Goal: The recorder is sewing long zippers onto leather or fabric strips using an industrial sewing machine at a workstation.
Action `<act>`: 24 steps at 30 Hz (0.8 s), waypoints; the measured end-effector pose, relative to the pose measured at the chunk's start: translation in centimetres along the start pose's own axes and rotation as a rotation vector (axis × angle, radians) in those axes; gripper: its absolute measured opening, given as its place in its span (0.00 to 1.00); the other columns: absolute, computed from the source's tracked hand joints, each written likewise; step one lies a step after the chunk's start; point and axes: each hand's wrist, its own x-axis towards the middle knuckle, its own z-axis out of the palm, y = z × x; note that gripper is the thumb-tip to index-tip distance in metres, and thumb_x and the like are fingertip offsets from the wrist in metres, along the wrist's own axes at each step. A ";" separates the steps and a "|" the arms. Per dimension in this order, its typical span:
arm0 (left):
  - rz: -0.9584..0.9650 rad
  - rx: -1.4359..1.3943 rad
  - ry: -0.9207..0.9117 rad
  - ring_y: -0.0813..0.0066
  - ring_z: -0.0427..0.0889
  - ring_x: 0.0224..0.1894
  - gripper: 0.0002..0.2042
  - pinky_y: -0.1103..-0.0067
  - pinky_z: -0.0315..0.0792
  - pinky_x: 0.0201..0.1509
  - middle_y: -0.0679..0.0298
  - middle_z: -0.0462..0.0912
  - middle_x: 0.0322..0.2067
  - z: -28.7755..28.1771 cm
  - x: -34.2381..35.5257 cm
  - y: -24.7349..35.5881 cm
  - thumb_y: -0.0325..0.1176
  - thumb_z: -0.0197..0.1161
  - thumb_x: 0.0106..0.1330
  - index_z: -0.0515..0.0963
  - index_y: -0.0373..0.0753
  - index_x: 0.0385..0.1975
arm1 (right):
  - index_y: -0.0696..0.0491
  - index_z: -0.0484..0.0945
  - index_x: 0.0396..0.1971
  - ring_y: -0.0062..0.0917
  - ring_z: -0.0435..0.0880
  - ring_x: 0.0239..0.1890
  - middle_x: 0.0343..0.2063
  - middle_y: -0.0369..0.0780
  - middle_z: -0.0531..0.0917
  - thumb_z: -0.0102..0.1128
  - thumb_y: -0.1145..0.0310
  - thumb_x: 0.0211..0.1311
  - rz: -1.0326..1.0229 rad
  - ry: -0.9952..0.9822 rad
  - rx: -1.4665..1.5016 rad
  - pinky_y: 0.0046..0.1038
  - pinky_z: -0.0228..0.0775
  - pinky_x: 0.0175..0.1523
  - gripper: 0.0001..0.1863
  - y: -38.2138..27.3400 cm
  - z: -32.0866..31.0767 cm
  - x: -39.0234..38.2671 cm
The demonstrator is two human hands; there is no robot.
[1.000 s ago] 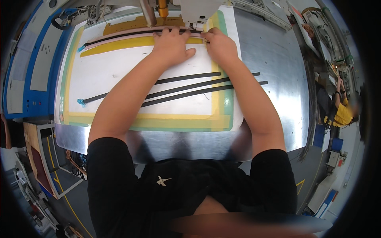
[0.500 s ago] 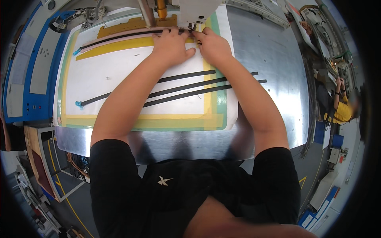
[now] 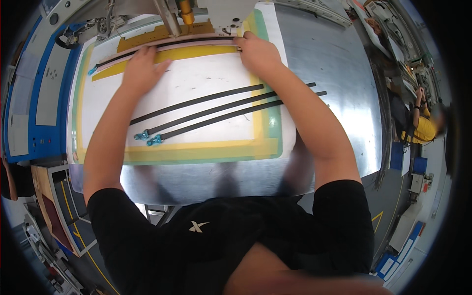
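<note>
A white board (image 3: 196, 98) edged with yellow and green tape lies on a metal table (image 3: 334, 73). Along its far side a long pink strip (image 3: 196, 43) carries a black strap (image 3: 147, 49) under a sewing machine head (image 3: 221, 12). My left hand (image 3: 140, 69) lies flat on the strip's left part, fingers spread. My right hand (image 3: 258, 51) presses the strip's right end with bent fingertips. Three more black straps (image 3: 211, 110) lie slanted across the board between my forearms; two have blue clips (image 3: 147, 137) at their left ends.
A blue and grey control panel (image 3: 39, 88) stands to the left of the table. Another person in a yellow top (image 3: 425, 128) is at the far right. Shelves and a floor with yellow lines lie below left.
My left hand has slid left along the pink strip, away from my right hand. My right hand stays at the strip's right end. The blue clip ends of the loose straps have come into view.
</note>
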 end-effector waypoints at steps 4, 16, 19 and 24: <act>-0.049 -0.063 -0.051 0.45 0.77 0.62 0.32 0.60 0.70 0.69 0.45 0.78 0.61 -1.2 -1.4 -6.6 0.55 0.59 0.73 0.75 0.32 0.64 | 0.45 0.84 0.57 0.38 0.86 0.49 0.48 0.39 0.83 0.52 0.72 0.69 0.041 -0.010 -0.042 0.40 0.80 0.54 0.20 0.0 -0.4 -0.2; -0.013 -0.087 0.047 0.49 0.73 0.66 0.28 0.60 0.64 0.71 0.48 0.76 0.62 0.7 -2.0 -7.2 0.50 0.62 0.71 0.76 0.39 0.65 | 0.57 0.81 0.53 0.48 0.83 0.54 0.51 0.51 0.82 0.60 0.75 0.60 0.205 0.040 0.259 0.41 0.76 0.60 0.20 -1.5 -0.7 1.4; -0.024 -0.074 0.037 0.49 0.73 0.65 0.28 0.60 0.65 0.70 0.48 0.76 0.61 0.4 -2.1 -7.2 0.50 0.62 0.70 0.76 0.39 0.64 | 0.60 0.80 0.53 0.50 0.82 0.55 0.52 0.53 0.82 0.60 0.78 0.59 0.150 0.056 0.265 0.41 0.74 0.62 0.20 -1.6 -0.3 2.2; -0.010 -0.115 0.069 0.50 0.74 0.65 0.28 0.58 0.65 0.70 0.49 0.77 0.60 0.9 -2.0 -7.5 0.52 0.62 0.70 0.77 0.41 0.63 | 0.60 0.81 0.54 0.51 0.82 0.54 0.52 0.53 0.82 0.58 0.79 0.63 0.138 0.082 0.228 0.42 0.74 0.62 0.19 -1.2 0.5 2.5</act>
